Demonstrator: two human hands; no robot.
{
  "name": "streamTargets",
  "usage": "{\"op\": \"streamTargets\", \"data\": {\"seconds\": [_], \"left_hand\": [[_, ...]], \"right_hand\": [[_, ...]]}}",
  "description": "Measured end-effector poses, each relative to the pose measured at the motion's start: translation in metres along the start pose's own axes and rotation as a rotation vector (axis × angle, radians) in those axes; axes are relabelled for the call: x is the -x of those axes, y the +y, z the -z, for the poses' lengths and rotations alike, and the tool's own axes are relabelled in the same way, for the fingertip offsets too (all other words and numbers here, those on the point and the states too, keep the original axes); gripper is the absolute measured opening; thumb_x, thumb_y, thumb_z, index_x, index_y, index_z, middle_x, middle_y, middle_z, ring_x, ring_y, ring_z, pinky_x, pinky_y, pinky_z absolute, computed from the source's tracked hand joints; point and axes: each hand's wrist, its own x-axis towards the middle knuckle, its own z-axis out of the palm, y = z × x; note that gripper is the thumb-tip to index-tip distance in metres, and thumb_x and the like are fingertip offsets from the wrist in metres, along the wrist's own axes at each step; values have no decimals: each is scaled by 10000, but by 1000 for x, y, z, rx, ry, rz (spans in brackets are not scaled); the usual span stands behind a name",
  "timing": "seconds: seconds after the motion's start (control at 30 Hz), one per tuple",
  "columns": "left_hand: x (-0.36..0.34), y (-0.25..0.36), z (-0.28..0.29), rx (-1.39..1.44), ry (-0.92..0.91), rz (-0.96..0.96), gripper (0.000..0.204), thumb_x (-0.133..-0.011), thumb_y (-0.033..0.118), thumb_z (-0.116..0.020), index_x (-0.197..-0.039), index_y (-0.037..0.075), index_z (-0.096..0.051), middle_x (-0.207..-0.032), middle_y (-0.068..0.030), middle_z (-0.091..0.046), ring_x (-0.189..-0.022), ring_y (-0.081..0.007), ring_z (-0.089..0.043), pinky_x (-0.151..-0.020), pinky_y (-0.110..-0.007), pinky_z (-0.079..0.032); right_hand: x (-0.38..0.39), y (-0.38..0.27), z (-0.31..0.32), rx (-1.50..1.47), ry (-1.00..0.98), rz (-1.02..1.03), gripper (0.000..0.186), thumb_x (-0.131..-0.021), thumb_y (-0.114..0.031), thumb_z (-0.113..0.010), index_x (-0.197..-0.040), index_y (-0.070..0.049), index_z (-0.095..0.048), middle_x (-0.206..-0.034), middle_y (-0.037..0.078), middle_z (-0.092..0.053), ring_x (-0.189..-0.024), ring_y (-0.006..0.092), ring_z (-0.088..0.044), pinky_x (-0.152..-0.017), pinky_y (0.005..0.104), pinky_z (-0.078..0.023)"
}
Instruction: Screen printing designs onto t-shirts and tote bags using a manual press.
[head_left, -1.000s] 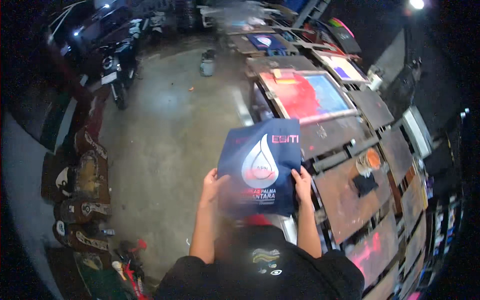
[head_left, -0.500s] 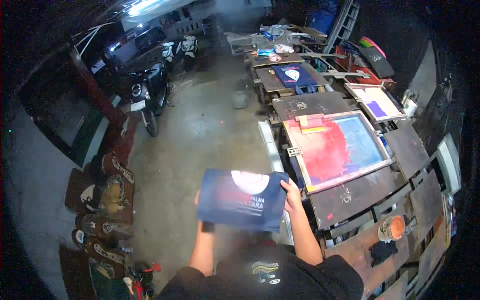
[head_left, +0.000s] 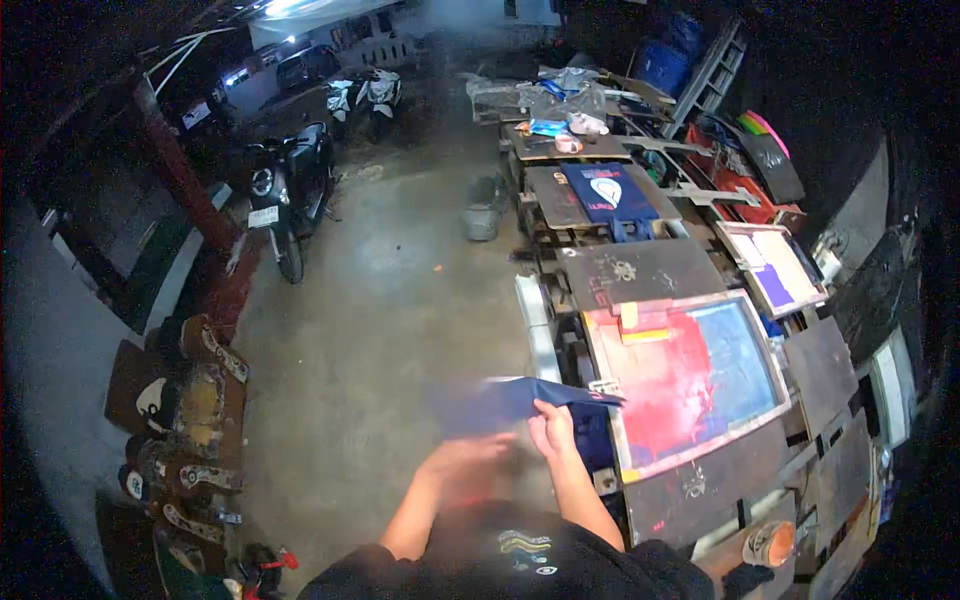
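Head view: I have the right hand (head_left: 552,430) holding the navy cloth (head_left: 560,393), thumb over its near edge, so that grip is closed on fabric; the left hand (head_left: 468,458) sits just to its left, so blurred that I cannot tell how far its fingers are bent or whether they touch the cloth. The cloth itself reaches out to both sides of the right grip, above the floor (head_left: 370,340) on the left and toward the desk (head_left: 740,465) on the right. Handling it well, as I judge it, means pinching only the edges, drawing the fabric level between both hands so that it does not sag or crease, and keeping its right end clear of the frame (head_left: 695,388) to the right of the grip, since the red patch on that frame could smear if it is wet. I would settle the left grip on the free side before turning the cloth any further. What I cannot make out: the cloth shows nearly edge-on, so its broad face is hidden, and its left end fades into blur. Its right tip overlaps the frame's edge from here; whether they touch, I cannot say. Lower right of the grip, a jar (head_left: 770,543) hides part of the desk.
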Motion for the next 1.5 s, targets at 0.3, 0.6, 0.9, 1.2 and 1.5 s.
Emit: {"op": "streamTargets", "data": {"seconds": [0.3, 0.6, 0.9, 1.2, 1.5], "left_hand": [[-112, 66, 145, 494, 522, -81, 409, -978, 247, -560, -1261, -42, -501, -1201, -187, -604, -1080, -310, -610, -938, -431, -504], [-137, 113, 281, 531, 544, -214, 455, -1007, 291, -492, -1267, -81, -463, -1194, -236, -597, -1071, -333, -607, -962, -435, -477], [-209, 117, 416, 557, 777, -237, 429, -1008, 245, -492, -1235, -118, -467, -1106, -280, -620, -1067, -418, -595, -964, -499, -467], [-344, 200, 499, 497, 835, -391, 374, -967, 257, -560, -1096, -83, -473, -821, -159, -589, -906, -361, -619, -888, -521, -497], [-491, 263, 534, 605, 602, -197, 392, -959, 337, -540, -1243, 69, -515, -1261, -101, -573, -1121, -294, -538, -953, -498, -455]], "right_hand": [[-146, 50, -138, 301, -153, 59, 402, -882, 14, -547, -1270, -81, -506, -1202, 38, -563, -1082, 184, -553, -884, 380, -461], [-271, 80, -209, 276, -124, -83, 318, -894, -46, -585, -1204, -39, -516, -1116, 97, -609, -977, 222, -622, -785, 374, -530], [-418, 80, -245, 224, -115, -173, 210, -897, -145, -627, -1083, -84, -550, -952, 89, -646, -688, 251, -659, -678, 397, -569], [-578, 11, -311, 202, -241, -93, 144, -892, -122, -646, -939, 13, -633, -876, 117, -683, -717, 227, -686, -671, 362, -604], [-682, -55, -278, 99, -108, -7, 186, -895, -136, -604, -1027, -7, -634, -1034, 120, -674, -976, 236, -653, -856, 411, -545]]}}
